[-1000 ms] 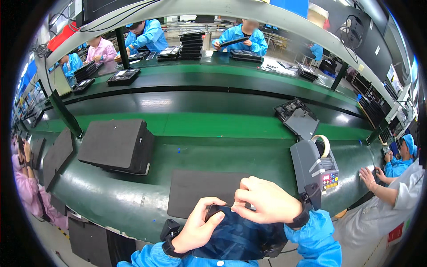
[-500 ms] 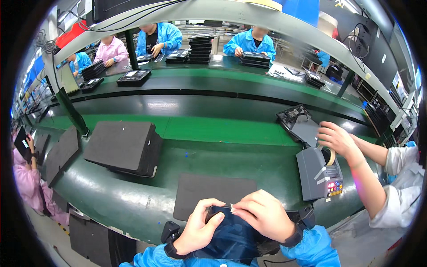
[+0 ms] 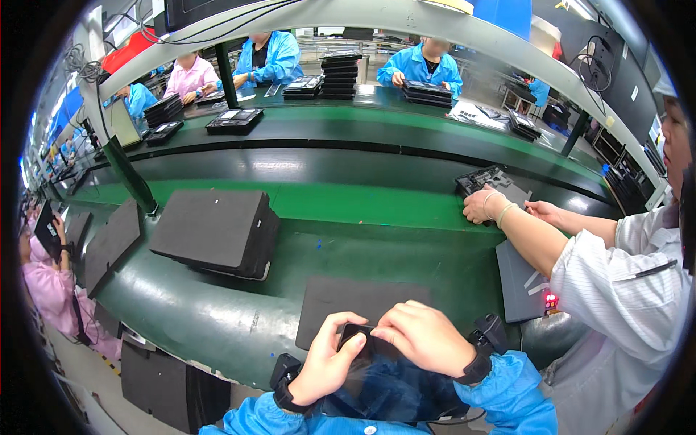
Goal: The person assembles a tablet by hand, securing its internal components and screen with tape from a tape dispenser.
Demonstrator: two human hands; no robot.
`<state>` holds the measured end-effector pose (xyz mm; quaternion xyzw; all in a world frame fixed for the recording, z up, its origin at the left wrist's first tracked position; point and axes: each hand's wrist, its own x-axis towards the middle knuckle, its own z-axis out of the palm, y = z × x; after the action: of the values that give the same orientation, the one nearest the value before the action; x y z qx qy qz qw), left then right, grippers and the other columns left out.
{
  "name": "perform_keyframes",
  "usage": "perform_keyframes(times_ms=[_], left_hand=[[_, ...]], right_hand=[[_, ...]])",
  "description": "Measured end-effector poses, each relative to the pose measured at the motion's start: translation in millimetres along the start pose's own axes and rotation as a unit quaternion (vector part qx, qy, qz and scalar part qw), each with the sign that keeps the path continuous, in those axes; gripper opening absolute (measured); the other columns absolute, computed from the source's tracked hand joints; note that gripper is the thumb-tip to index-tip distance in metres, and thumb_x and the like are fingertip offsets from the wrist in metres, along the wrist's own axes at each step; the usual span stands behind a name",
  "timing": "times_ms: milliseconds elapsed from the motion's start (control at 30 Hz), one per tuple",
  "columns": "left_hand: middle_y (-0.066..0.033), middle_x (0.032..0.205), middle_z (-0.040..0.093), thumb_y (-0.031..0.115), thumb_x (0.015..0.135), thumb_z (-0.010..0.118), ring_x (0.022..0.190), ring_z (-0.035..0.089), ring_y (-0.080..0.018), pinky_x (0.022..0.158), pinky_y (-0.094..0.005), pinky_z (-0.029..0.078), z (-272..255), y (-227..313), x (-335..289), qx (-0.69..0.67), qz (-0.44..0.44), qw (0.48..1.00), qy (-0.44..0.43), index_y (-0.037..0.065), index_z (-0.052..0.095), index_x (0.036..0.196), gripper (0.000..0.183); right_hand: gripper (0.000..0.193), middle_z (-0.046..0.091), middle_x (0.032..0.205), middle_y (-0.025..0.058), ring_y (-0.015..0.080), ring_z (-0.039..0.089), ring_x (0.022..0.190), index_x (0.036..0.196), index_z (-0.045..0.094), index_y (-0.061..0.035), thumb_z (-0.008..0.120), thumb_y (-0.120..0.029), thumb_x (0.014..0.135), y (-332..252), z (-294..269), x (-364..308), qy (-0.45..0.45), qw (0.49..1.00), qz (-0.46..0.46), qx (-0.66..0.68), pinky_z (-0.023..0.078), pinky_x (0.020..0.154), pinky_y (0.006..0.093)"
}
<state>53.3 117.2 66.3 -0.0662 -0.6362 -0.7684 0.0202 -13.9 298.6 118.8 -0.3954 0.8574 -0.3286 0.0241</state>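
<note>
Close to my body, a dark glossy flat panel [image 3: 395,388] is held tilted. My left hand [image 3: 328,357] grips its far left corner, thumb on the glossy face and fingers behind. My right hand [image 3: 428,339] is closed at the panel's far edge, fingertips pinched there beside the left thumb. Whether anything small sits between those fingertips is hidden. Just beyond my hands, a dark grey foam mat [image 3: 333,293] lies on the green bench.
A stack of dark foam sheets [image 3: 210,226] stands left. At right, a co-worker's arm [image 3: 533,235] reaches over a grey tape dispenser [image 3: 516,286] to a black open casing [image 3: 475,177]. Across the green line [image 3: 348,210], people handle stacked black units [image 3: 339,76].
A small pale piece at my right fingertips is out of sight; that hand has closed further on the panel's edge. The co-worker's hands moved from the tape dispenser to the black casing.
</note>
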Motion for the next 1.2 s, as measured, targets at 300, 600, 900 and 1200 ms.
perform_keyframes(times_ms=[300,600,900,1200], left_hand=[[-0.0073,0.112,0.055,0.005,0.092,0.054,0.104,0.052,-0.0130,0.093,-0.0269,0.041,-47.6,5.7,32.0,-0.077,0.029,0.989,0.125,0.003,0.049,0.116,0.025],[-0.0069,0.107,0.057,0.005,0.093,0.054,0.096,0.056,-0.0106,0.086,-0.0250,0.046,-55.7,13.5,33.2,-0.079,0.058,0.980,0.175,0.003,0.048,0.117,0.025],[-0.0078,0.117,0.053,0.008,0.094,0.052,0.103,0.052,-0.0120,0.089,-0.0235,0.042,-48.4,1.9,39.7,-0.007,0.084,0.978,0.193,0.004,0.045,0.125,0.033],[-0.0134,0.116,0.061,0.027,0.095,0.051,0.106,0.059,-0.0201,0.094,-0.0364,0.047,-63.7,17.4,17.9,-0.225,-0.204,0.950,-0.069,-0.005,0.050,0.126,0.045]], right_hand=[[0.016,0.058,0.100,0.0116,0.0271,0.053,0.092,0.098,0.059,-0.0019,0.062,-0.006,0.083,11.3,-30.4,-72.7,0.387,0.893,0.184,-0.135,0.042,0.083,0.0359],[0.030,0.060,0.112,0.0112,0.0182,0.058,0.102,0.118,0.051,0.0054,0.043,-0.018,0.100,32.6,54.9,-98.7,0.381,0.736,0.181,0.530,0.044,0.093,0.0313],[0.026,0.063,0.104,0.0113,0.0177,0.060,0.093,0.111,0.054,0.0034,0.045,-0.019,0.100,39.7,43.2,-76.8,0.388,0.702,0.197,0.564,0.048,0.086,0.0314],[0.023,0.064,0.101,0.0074,0.0131,0.058,0.090,0.107,0.059,0.0050,0.052,-0.014,0.097,83.9,4.7,-66.1,0.414,0.714,0.221,0.521,0.045,0.084,0.0267]])
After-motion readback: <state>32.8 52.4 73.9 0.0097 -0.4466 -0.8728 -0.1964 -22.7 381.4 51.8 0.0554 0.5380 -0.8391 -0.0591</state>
